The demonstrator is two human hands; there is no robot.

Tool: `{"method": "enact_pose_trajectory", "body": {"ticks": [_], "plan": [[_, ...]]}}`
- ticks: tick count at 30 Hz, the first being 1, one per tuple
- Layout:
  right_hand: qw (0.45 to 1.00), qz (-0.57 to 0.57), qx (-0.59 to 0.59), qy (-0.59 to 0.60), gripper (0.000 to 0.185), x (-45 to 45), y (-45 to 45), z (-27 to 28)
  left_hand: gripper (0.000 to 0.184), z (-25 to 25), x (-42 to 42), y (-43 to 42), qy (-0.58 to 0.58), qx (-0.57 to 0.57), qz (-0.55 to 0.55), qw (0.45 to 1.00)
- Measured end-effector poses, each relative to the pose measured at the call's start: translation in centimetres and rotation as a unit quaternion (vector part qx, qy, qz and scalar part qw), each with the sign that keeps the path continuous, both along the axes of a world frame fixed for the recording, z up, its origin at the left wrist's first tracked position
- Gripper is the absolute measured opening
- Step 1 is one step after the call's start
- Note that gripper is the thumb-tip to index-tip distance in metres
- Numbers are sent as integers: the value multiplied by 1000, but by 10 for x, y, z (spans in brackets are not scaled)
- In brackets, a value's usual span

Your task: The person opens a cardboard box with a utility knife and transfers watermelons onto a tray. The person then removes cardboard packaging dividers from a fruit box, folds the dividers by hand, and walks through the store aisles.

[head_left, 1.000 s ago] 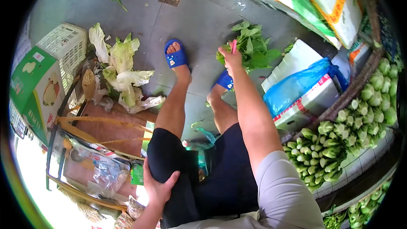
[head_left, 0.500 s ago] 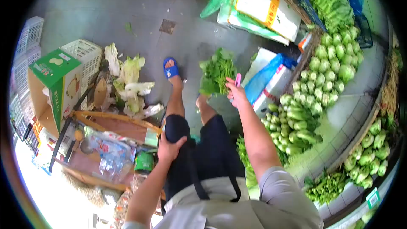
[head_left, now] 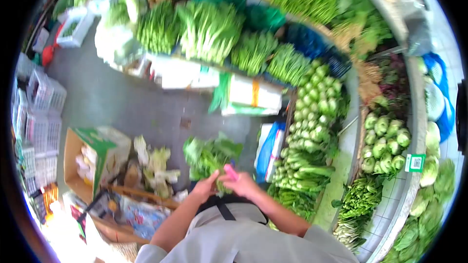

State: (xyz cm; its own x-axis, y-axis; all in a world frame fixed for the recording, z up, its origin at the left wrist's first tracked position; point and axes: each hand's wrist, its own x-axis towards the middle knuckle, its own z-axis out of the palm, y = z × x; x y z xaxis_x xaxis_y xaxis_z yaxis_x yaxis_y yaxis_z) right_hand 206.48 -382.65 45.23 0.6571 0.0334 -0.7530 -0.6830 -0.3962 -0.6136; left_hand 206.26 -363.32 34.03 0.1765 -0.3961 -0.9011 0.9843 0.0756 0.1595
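Note:
A bunch of leafy greens (head_left: pixel 207 155) is held in front of my waist, its leaves pointing away from me. My left hand (head_left: pixel 207 188) is closed around the stem end from the left. Against it on the right, my right hand (head_left: pixel 240 185) is closed on a small pink object (head_left: pixel 230 171), perhaps a handle; blur hides its kind. Whether the right fingers also grip the stems cannot be made out.
Piled greens (head_left: pixel 209 29) and pale green stem vegetables (head_left: pixel 317 97) line a curved stall ahead and to the right. Foam boxes (head_left: pixel 248 92) stand below. Left are a green carton (head_left: pixel 109 151), loose cabbage leaves (head_left: pixel 158 165) and stacked white crates (head_left: pixel 44 117).
My left hand has left my knee and come to the greens. The bunch has moved in toward my body with my right hand. My view has tilted up, showing more of the stall.

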Motion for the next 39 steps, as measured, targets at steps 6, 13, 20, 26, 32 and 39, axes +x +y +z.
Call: {"method": "enact_pose_trajectory", "body": {"ticks": [6,13,20,26,32,39], "plan": [[972,-125,65,-186,24,1,25,73,49,92,49,3,-167,-68,98,979],[927,-273,104,-235,78,31,2,128,54,227,120,-31,-419,17,-193,887],[888,-276,297,-218,29,82,-64,156,73,255,163,-66,-370,-67,-176,910],[820,-349,452,-53,24,161,-114,105,61,192,183,-28,-422,86,-195,881],[881,-384,239,-139,38,293,-186,95,46,78,123,76,-329,449,-471,684],[899,-275,-74,-333,54,473,-285,43,45,111,1,74,-158,527,-69,832]]}}
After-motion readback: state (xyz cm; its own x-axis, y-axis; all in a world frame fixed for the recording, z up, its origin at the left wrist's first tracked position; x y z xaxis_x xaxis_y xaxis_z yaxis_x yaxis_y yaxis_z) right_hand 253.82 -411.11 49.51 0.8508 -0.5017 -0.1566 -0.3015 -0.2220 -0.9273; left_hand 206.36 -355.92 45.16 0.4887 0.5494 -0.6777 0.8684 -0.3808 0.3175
